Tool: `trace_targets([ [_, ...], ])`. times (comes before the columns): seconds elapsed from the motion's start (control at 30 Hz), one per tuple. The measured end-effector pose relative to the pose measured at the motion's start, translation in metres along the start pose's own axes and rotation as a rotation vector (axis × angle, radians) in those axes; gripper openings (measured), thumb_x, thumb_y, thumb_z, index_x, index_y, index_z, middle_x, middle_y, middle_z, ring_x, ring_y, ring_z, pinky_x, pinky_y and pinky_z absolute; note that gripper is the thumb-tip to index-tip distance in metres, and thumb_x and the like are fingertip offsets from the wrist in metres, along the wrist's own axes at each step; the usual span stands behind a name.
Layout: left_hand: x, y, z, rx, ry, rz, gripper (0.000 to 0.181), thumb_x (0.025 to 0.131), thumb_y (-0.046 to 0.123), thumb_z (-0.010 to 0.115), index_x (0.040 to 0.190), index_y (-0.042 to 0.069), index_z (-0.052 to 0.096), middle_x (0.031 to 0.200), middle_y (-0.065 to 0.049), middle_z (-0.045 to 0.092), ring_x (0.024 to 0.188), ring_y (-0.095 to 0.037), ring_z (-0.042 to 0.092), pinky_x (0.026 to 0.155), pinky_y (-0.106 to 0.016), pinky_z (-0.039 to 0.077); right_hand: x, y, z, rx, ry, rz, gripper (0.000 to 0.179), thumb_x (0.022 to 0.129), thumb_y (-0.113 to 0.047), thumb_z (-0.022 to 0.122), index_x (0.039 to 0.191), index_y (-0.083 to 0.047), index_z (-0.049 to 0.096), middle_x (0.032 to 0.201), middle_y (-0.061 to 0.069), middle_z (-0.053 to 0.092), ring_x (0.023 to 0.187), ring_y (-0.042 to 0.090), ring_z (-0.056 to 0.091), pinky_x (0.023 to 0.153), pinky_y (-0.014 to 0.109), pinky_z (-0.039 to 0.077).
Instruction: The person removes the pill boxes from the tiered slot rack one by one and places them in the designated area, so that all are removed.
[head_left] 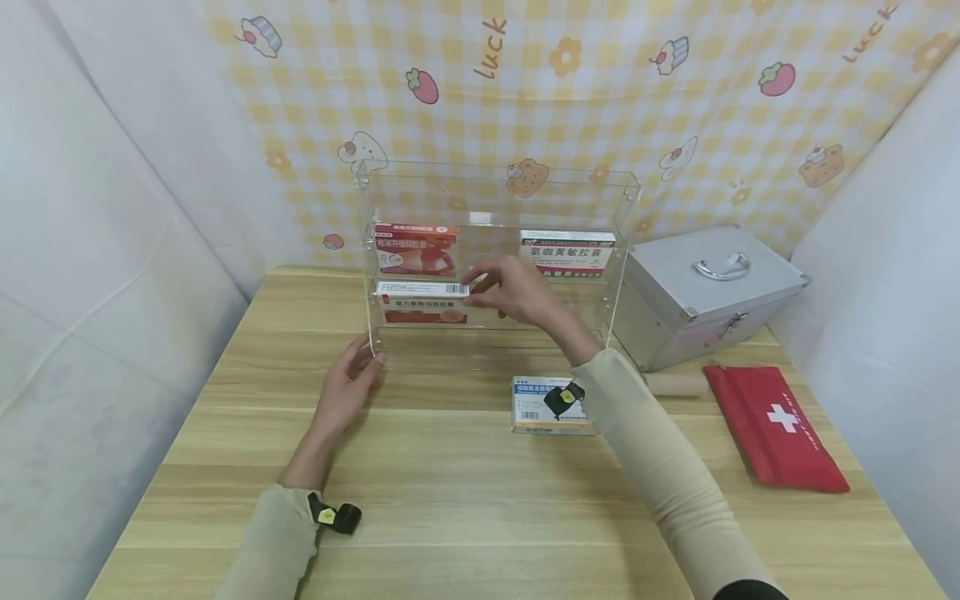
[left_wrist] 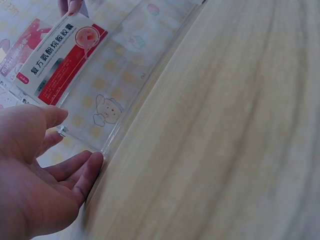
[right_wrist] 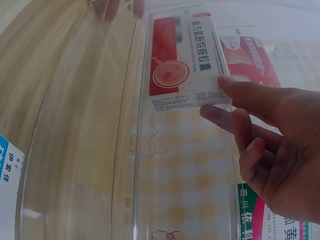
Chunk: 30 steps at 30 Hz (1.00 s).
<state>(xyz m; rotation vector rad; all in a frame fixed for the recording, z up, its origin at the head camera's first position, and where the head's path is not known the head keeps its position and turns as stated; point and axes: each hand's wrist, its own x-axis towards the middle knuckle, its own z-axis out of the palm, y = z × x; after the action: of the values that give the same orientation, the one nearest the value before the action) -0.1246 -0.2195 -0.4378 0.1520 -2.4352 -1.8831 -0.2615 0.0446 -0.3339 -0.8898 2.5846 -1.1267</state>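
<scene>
A clear acrylic shelf [head_left: 480, 350] stands upright on the table, with medicine boxes on its tiers. My right hand [head_left: 517, 292] pinches the right end of a white-and-red medicine box [head_left: 423, 304] on the lower tier, its thumb [right_wrist: 250, 92] at one corner of the box. My left hand [head_left: 348, 383] holds the shelf's lower left side, thumb and fingers about the panel edge. On the tier above sit a red medicine box [head_left: 416, 250] at the left and a white-and-green one [head_left: 567, 252] at the right.
A blue-and-white medicine box [head_left: 536, 404] lies on the table before the shelf, partly behind the right sleeve. To the right are a silver case [head_left: 697, 292] with a handle and a red pouch [head_left: 772, 433] with a white cross. A patterned curtain [head_left: 465, 108] hangs behind.
</scene>
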Motion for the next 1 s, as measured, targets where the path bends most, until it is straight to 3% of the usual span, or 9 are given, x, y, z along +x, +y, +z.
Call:
trace_targets([
  [0.1,0.002,-0.006,0.000,0.003,0.007,0.000,0.054,0.102,0.019,0.055,0.152,0.012,0.035,0.143,-0.025,0.045,0.129,-0.039,0.045,0.097,-0.050,0.048,0.000,0.000,0.000,0.000,0.007,-0.007,0.023,0.087,-0.020,0.077,0.109,-0.017,0.073,0.096,-0.003,0.073,0.073,0.013,0.066,0.052,0.036,0.056],
  [0.27,0.013,-0.031,0.001,0.020,0.027,0.018,0.056,0.101,0.032,0.056,0.152,0.020,0.036,0.143,-0.019,0.047,0.129,-0.034,0.046,0.097,-0.047,0.048,0.000,0.001,0.000,0.013,0.015,-0.024,0.024,0.087,-0.018,0.077,0.110,-0.015,0.073,0.097,0.000,0.073,0.071,0.014,0.066,0.052,0.039,0.057],
  [0.43,0.015,-0.037,0.001,0.020,0.029,0.024,0.057,0.101,0.034,0.056,0.152,0.021,0.036,0.143,-0.019,0.048,0.128,-0.034,0.046,0.096,-0.046,0.049,-0.001,0.002,-0.001,0.035,0.021,-0.048,0.024,0.087,-0.016,0.077,0.110,-0.013,0.073,0.098,0.002,0.073,0.071,0.014,0.067,0.050,0.035,0.056],
  [0.6,0.013,-0.031,0.001,0.011,0.015,0.014,0.056,0.101,0.029,0.056,0.152,0.019,0.035,0.143,-0.021,0.046,0.129,-0.036,0.045,0.098,-0.047,0.048,-0.001,0.001,-0.002,0.043,0.027,-0.049,0.023,0.087,-0.017,0.077,0.110,-0.014,0.073,0.098,0.003,0.073,0.069,0.015,0.067,0.049,0.034,0.056],
  [0.83,0.000,-0.002,0.001,-0.015,-0.009,0.013,0.054,0.102,0.016,0.053,0.152,0.008,0.033,0.143,-0.027,0.044,0.129,-0.041,0.044,0.097,-0.051,0.048,-0.003,-0.002,-0.005,0.048,0.039,-0.033,0.023,0.087,-0.019,0.077,0.109,-0.014,0.073,0.094,0.002,0.073,0.062,0.019,0.065,0.050,0.035,0.057],
  [1.0,-0.002,0.003,0.001,-0.009,-0.006,0.002,0.054,0.103,0.017,0.053,0.152,0.008,0.033,0.144,-0.027,0.043,0.130,-0.040,0.043,0.098,-0.050,0.047,-0.004,-0.003,-0.008,0.036,0.064,-0.023,0.023,0.086,-0.022,0.078,0.109,-0.017,0.073,0.093,0.000,0.073,0.059,0.019,0.065,0.051,0.034,0.057],
])
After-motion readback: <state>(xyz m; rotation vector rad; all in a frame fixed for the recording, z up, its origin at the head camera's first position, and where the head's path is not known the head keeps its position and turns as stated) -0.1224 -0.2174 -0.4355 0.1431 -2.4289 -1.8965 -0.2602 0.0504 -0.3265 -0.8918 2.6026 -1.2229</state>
